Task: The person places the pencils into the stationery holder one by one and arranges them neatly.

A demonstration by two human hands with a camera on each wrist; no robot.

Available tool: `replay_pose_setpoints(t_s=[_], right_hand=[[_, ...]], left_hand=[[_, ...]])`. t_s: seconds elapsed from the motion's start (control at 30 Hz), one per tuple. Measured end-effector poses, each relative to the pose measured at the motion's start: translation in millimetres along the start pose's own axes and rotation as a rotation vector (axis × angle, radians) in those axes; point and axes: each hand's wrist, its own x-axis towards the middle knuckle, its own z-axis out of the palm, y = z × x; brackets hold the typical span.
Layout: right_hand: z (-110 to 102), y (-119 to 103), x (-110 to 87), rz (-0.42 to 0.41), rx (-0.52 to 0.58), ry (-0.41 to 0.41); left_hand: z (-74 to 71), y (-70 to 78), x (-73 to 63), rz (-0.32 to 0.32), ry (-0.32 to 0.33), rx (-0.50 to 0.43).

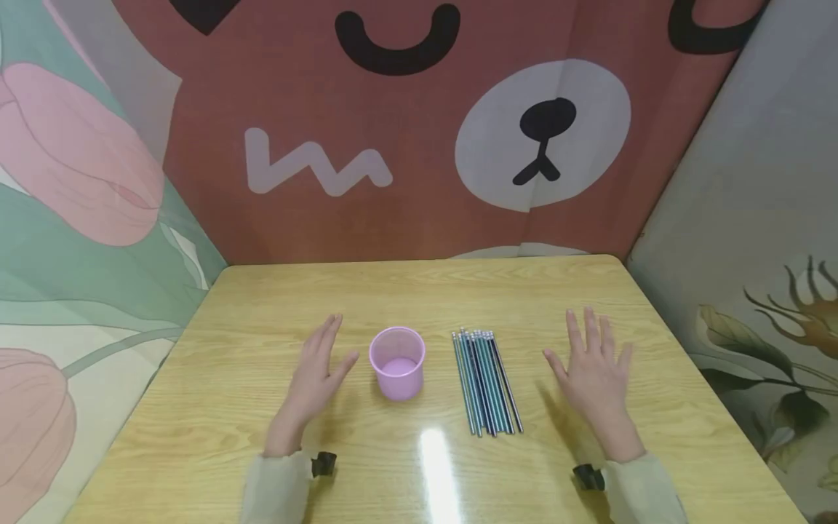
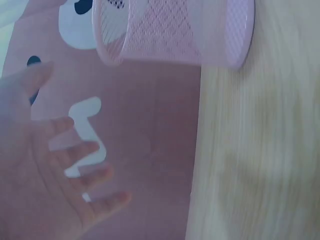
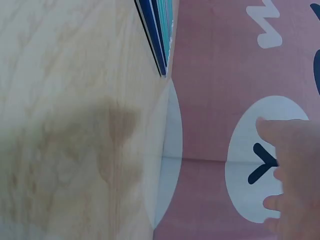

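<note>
A pink mesh pencil cup (image 1: 401, 382) stands upright on the wooden table, its inside bare. To its right lies a bundle of pencils (image 1: 487, 384), teal and dark blue, side by side with their tips away from me hidden by small pale ends. My left hand (image 1: 316, 375) is held left of the cup, fingers extended, thumb toward it and apart from it. In the left wrist view the cup (image 2: 175, 32) shows its mesh wall. My right hand (image 1: 597, 375) hovers right of the pencils with fingers spread, holding nothing. The right wrist view catches the pencils (image 3: 156, 35) at its top.
The light wooden table (image 1: 366, 291) ends at a backdrop cloth (image 1: 419, 225) with a cartoon bear print. Printed cloths also hang at the left (image 1: 85, 160) and right (image 1: 733, 240). A dark wrist camera (image 1: 324, 463) sits at the left cuff.
</note>
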Motion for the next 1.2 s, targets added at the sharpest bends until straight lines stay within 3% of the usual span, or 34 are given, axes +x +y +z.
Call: replay_pose_setpoints(t_s=[0.17, 0.33, 0.53, 0.77, 0.9, 1.2], right_hand=[[0.3, -7.8, 2.7, -0.036, 0.015, 0.094], [1.1, -15.7, 3.7, -0.056, 0.074, 0.139], [8.6, -21.7, 6.7, -0.006, 0.226, 0.034], [24.2, -24.0, 11.1, 0.047, 0.365, -0.105], [31.1, -28.7, 13.7, 0.044, 0.375, -0.165], [39.7, -44.4, 20.5, 0.072, 0.28, -0.287]], left_hand=[[11.9, 7.5, 5.1, 0.03, -0.073, -0.174], [21.0, 11.2, 8.4, 0.006, -0.13, -0.255], [28.0, 12.1, 10.2, -0.002, -0.162, -0.342], [35.9, 9.1, 11.2, 0.018, -0.151, -0.371], [38.4, 8.9, 11.6, 0.006, -0.166, -0.39], [45.8, 6.3, 13.7, -0.008, -0.181, -0.433]])
